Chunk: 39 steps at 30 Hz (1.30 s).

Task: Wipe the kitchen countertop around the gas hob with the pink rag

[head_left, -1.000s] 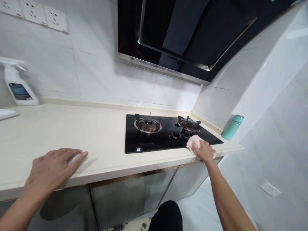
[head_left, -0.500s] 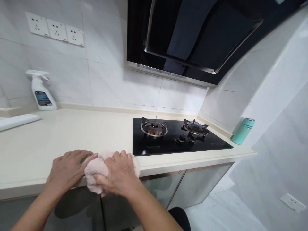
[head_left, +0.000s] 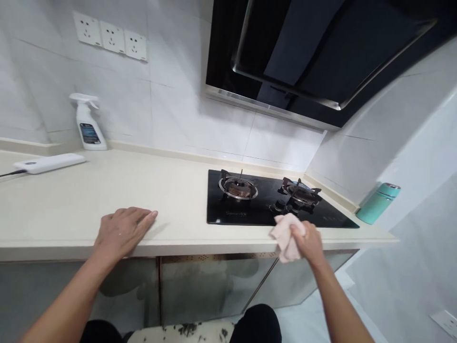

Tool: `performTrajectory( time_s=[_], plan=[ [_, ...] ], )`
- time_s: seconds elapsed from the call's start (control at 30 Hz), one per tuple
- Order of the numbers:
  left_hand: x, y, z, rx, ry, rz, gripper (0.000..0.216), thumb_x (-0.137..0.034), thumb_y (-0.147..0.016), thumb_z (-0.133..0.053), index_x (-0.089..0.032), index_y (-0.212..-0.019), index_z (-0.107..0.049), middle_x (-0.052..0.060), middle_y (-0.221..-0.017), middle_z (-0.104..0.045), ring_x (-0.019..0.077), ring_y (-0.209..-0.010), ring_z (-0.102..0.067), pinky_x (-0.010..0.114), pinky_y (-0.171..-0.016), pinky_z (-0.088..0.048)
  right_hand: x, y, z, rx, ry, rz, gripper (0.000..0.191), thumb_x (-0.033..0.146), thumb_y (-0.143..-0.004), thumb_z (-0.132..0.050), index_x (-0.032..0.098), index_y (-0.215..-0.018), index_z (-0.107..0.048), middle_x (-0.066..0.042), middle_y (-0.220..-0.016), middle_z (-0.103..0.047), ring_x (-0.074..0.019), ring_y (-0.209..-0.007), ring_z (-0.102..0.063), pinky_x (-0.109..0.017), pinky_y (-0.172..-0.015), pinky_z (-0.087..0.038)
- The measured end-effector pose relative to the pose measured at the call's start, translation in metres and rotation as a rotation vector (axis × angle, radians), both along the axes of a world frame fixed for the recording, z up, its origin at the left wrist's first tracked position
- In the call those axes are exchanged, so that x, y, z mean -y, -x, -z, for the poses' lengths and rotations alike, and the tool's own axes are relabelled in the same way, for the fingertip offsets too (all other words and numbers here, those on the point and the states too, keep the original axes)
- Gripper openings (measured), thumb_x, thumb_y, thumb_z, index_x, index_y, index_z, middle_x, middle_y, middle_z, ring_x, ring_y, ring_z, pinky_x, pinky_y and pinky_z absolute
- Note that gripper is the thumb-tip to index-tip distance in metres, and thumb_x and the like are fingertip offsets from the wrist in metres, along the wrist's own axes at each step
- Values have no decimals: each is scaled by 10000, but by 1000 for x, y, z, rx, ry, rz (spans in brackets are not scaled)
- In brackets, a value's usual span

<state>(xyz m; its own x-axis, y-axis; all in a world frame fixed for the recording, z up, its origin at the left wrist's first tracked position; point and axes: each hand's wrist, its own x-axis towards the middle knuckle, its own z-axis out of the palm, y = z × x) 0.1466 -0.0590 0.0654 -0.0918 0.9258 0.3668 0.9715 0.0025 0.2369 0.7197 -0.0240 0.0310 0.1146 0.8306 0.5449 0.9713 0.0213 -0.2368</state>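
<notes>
My right hand [head_left: 310, 244] grips a crumpled pale pink cloth [head_left: 283, 234] at the front edge of the cream countertop [head_left: 107, 190], just in front of the black glass gas hob [head_left: 264, 209]. The cloth hangs partly over the counter's edge. My left hand [head_left: 123, 228] lies flat on the countertop near its front edge, fingers spread, holding nothing. The hob has two burners, left burner [head_left: 238, 187] and right burner [head_left: 300, 189], with knobs [head_left: 285, 207] between them.
A white spray bottle [head_left: 87, 123] stands against the tiled wall at the back left. A white power strip [head_left: 48, 163] lies on the counter. A teal flask [head_left: 377, 204] stands at the right end. A black range hood [head_left: 314, 52] hangs above. Glass cabinet doors [head_left: 214, 286] are below.
My right hand has carried the cloth from beside my left hand rightward along the counter edge to the front of the hob. My left hand stayed flat on the counter.
</notes>
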Motion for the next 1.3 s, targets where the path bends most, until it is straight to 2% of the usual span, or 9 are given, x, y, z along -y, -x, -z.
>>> performTrajectory(
  time_s=[0.1,0.17,0.33,0.53,0.8,0.97,1.13,1.23,1.3],
  plan=[
    [1,-2,0,22,-21,6,558,-584,-1012,-347,-231,-1156,-755,90,-1315,-734,340,-1273,-587,488,-1051,-361,-9,-55,-11,-53,58,224,558,605,-920,-330,176,-948,-685,-203,-986,-680,-372,-981,-639,-516,-839,-502],
    [2,-3,1,25,-50,7,564,-587,-1000,-344,-238,-1129,-768,97,-1292,-743,343,-1249,-602,485,-1038,-374,-16,-64,-18,-74,91,345,623,613,-919,-322,132,-994,-711,-260,-1020,-672,-429,-1004,-648,-573,-827,-509],
    [1,-7,3,15,-86,-5,590,-625,-985,-338,-247,-1092,-779,98,-1241,-758,350,-1194,-616,479,-1008,-393,-24,-5,-15,0,94,426,609,564,-906,-418,72,-1131,-698,-308,-1129,-625,-492,-1094,-598,-668,-873,-475],
    [2,-12,6,-8,-133,-21,586,-626,-993,-354,-228,-1069,-776,103,-1226,-759,340,-1181,-614,473,-1030,-380,-17,118,-4,168,58,80,447,512,-938,-500,163,-1144,-689,-232,-1137,-604,-419,-1091,-542,-608,-916,-444],
    [3,-11,8,2,-155,-17,535,-606,-992,-396,-247,-1056,-787,90,-1208,-772,316,-1167,-624,454,-1024,-390,-58,263,-33,144,110,-334,377,420,-987,-505,176,-1244,-635,-202,-1301,-603,-375,-1181,-519,-574,-1008,-393],
    [5,-10,5,-17,-123,-41,534,-601,-1001,-378,-260,-1044,-786,77,-1204,-774,313,-1175,-628,431,-1008,-397,-23,333,-37,190,153,-655,444,419,-997,-556,230,-1399,-554,-120,-1440,-570,-319,-1309,-473,-511,-1100,-357],
    [6,-3,6,-21,-102,1,565,-566,-1031,-312,-254,-1073,-781,80,-1205,-770,313,-1172,-630,435,-985,-390,36,347,-27,159,41,-893,405,446,-971,-613,241,-1318,-573,-78,-1243,-636,-291,-1144,-529,-455,-1003,-405],
    [6,0,6,-14,-95,16,587,-571,-1039,-279,-250,-1075,-770,81,-1224,-762,318,-1187,-623,444,-980,-385,45,313,-17,101,-34,-849,324,462,-934,-638,228,-1158,-621,-73,-1104,-652,-289,-1039,-537,-445,-934,-407],
    [6,1,6,11,-81,15,602,-586,-1038,-266,-253,-1073,-767,80,-1233,-759,320,-1201,-614,452,-991,-378,39,270,-7,62,-84,-774,252,444,-916,-611,221,-1028,-637,-71,-1005,-654,-281,-970,-542,-439,-909,-402]
  ],
)
